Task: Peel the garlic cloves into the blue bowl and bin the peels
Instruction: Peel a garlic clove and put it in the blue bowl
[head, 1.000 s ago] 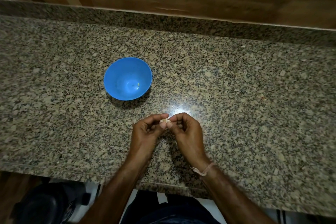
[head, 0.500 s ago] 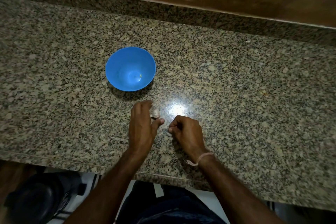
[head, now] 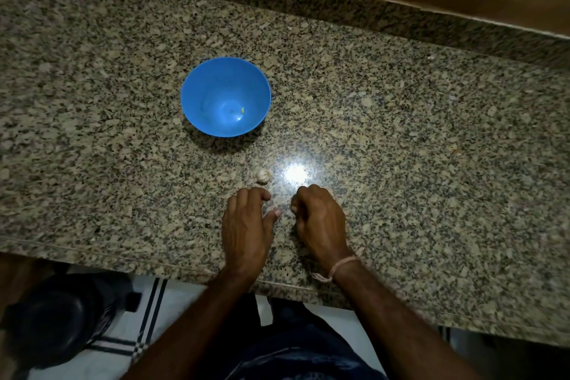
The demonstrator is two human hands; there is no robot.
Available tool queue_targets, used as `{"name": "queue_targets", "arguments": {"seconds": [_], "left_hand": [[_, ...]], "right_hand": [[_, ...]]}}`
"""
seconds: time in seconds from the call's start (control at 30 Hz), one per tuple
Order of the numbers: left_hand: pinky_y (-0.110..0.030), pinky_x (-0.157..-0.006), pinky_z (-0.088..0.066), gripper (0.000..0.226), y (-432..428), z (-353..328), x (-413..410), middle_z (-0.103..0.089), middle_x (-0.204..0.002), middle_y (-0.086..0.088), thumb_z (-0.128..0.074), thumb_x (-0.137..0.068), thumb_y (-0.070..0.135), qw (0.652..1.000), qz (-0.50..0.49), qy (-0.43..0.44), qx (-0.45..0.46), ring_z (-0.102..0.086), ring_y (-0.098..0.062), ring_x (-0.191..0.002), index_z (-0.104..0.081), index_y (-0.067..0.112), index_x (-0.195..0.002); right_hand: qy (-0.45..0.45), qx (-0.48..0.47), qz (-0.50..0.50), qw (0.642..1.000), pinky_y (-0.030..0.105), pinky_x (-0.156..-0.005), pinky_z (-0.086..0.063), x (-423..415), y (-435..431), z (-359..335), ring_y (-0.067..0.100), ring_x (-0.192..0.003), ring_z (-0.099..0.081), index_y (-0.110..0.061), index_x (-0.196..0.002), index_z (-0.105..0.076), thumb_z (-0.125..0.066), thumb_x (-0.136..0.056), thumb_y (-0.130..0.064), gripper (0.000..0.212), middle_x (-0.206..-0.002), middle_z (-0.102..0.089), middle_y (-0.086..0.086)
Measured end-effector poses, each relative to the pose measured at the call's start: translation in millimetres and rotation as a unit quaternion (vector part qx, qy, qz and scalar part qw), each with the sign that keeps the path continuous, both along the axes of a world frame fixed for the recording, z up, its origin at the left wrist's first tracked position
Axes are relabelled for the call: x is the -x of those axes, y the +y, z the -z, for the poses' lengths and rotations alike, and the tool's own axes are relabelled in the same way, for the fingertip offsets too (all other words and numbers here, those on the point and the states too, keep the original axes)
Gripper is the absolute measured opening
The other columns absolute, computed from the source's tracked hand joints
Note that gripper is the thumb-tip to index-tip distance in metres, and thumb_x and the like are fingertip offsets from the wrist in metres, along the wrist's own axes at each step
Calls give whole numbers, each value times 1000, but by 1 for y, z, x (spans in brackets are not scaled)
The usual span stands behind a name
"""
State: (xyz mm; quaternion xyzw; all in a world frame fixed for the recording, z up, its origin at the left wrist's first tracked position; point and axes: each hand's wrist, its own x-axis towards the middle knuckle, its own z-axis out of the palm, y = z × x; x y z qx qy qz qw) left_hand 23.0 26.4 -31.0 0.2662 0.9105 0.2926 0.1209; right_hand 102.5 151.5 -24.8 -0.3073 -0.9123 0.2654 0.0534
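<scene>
Two hands sit low on the granite counter, near each other but apart. The left hand holds nothing, its fingers loosely bent and thumb out. The right hand is curled like a fist; whether it pinches anything cannot be told. The garlic lies on the stone just beyond the left fingertips, untouched. The blue bowl stands upright farther back.
</scene>
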Motion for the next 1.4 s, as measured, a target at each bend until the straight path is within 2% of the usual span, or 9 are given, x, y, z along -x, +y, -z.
{"name": "queue_targets", "arguments": {"seconds": [0.17, 0.33, 0.53, 0.67, 0.9, 1.13, 1.2, 1.3, 1.4], "left_hand": [[-38, -78, -47, 18, 2, -5, 0, -58, -104, 12, -71, -93, 32, 998, -14, -52, -22, -52, -16, -100, -63, 30, -110], [-46, -74, -60, 5, 17, -24, -3, -73, -85, 7, -69, -97, 31, 942, -91, -278, -167, -69, -16, -82, -69, 29, -93], [-43, -74, -61, 10, 12, -29, -2, -75, -81, -3, -70, -97, 23, 916, -108, -338, -188, -72, -25, -80, -73, 17, -89], [-20, -64, -52, 13, 13, -37, -2, -73, -74, 4, -73, -94, 15, 941, -85, -279, -174, -68, -10, -70, -72, 18, -81], [-22, -64, -53, 13, 15, -41, -3, -73, -73, 9, -76, -91, 18, 955, -95, -244, -137, -67, -6, -68, -73, 21, -78], [-23, -47, -34, 16, 22, -46, -2, -61, -62, 0, -70, -97, 16, 779, -233, -560, -156, -49, -9, -54, -70, 13, -81], [-23, -46, -35, 19, 21, -45, -4, -60, -61, -1, -70, -97, 17, 818, -218, -506, -166, -48, -9, -51, -69, 13, -78], [-21, -53, -46, 20, 18, -44, -7, -68, -66, 4, -73, -94, 23, 955, -112, -257, -100, -60, -9, -59, -69, 17, -75], [-19, -56, -45, 21, 21, -47, -6, -67, -69, 6, -72, -95, 27, 972, -87, -204, -80, -61, -7, -65, -68, 19, -76]], "right_hand": [[25, 122, 62, 990, 34, -59, -47, 0, 5, -4, 19, -72, -59, -19, -77, -63, -70, -86, -1, 20, -73, -63, -5], [118, 512, 195, 828, 40, -77, -62, -4, 15, -26, 26, -75, -72, 2, -95, -77, -78, -90, -2, 7, -85, -77, 19], [124, 625, 255, 727, 32, -75, -62, -11, 0, -29, 17, -70, -70, 4, -102, -72, -71, -94, 1, 8, -86, -75, 17], [127, 616, 249, 736, 26, -65, -57, -12, -3, -24, 15, -67, -65, 0, -94, -71, -70, -97, -6, 7, -79, -73, 11], [127, 578, 223, 775, 29, -57, -43, -14, -13, -27, 14, -59, -53, -8, -77, -69, -67, -102, -22, 29, -66, -61, 6], [139, 303, 121, 935, 15, -58, -39, -14, -9, -24, 2, -63, -50, -9, -82, -62, -68, -99, -12, 18, -70, -60, -7], [129, 305, 119, 936, 15, -58, -38, -14, -7, -23, 1, -62, -50, -11, -79, -62, -69, -99, -13, 21, -68, -59, -9], [85, 425, 159, 887, 24, -63, -42, -14, -5, -21, 4, -64, -53, -15, -77, -64, -67, -102, -26, 27, -67, -59, -10], [101, 443, 171, 874, 31, -66, -44, -14, -12, -22, 11, -70, -54, -9, -85, -64, -62, -104, -30, 29, -74, -61, -2]]}}
